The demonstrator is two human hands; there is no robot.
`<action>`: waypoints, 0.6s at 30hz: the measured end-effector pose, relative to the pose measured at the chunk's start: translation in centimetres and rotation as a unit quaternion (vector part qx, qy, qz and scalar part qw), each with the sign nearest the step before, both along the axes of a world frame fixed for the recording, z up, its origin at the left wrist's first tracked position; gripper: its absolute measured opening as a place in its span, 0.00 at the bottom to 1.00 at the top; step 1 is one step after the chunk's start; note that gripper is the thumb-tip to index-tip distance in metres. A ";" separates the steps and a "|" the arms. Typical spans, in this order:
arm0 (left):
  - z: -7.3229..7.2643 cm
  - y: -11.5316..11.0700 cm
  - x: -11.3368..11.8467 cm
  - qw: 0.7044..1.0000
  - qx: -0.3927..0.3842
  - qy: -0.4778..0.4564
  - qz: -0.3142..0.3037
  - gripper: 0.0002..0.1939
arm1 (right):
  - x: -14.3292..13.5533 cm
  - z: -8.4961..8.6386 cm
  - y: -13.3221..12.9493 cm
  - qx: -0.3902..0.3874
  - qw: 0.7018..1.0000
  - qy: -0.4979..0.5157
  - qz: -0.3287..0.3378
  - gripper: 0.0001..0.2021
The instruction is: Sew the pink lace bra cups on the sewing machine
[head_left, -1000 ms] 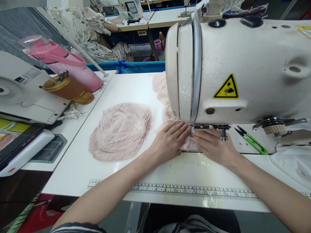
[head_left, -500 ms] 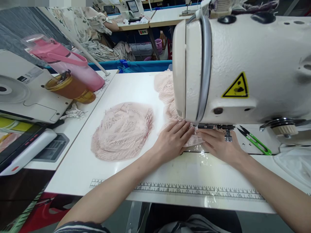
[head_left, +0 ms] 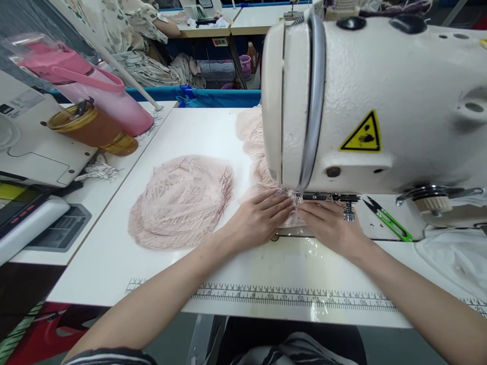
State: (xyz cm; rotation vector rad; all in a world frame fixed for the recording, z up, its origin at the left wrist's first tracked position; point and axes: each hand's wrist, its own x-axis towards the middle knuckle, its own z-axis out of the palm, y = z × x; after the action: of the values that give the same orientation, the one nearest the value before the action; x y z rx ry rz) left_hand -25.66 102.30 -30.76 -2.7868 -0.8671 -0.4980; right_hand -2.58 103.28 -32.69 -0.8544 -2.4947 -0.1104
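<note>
Pale pink lace fabric [head_left: 253, 134] runs along the left of the sewing machine head [head_left: 350, 96] and passes under its needle area. My left hand [head_left: 262, 218] lies flat on the lace left of the needle, fingers stretched out. From the right, my right hand [head_left: 335, 228] has its fingertips closed on the lace edge beside the metal presser parts [head_left: 331, 197], which partly cover the fingers. The needle tip itself is hard to make out. Left of my left hand rests a separate rounded pile of pink lace [head_left: 182, 203] with loose dark reddish threads.
Green-handled thread snips [head_left: 390, 220] lie right of my right hand, near white fabric [head_left: 456, 253]. A printed ruler [head_left: 266, 296] runs along the front table edge. At left stand a pink bottle [head_left: 102, 96] and an amber cup [head_left: 91, 129]. A person's sleeve [head_left: 133, 20] shows behind.
The whole view has shifted slightly, so things appear a little further left and up. Both hands stay at the needle area on the lace.
</note>
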 end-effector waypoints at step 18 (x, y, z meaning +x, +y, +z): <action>-0.1 0.4 -0.2 1.000 -0.006 -0.012 0.014 0.17 | -1.2 0.1 -0.6 0.050 0.998 0.012 0.043 0.09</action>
State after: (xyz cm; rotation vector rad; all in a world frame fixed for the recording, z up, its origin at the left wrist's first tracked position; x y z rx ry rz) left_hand -25.88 102.69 -30.83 -2.7816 -0.9167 -0.5228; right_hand -3.76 102.65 -32.60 -0.7036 -2.4772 -0.1938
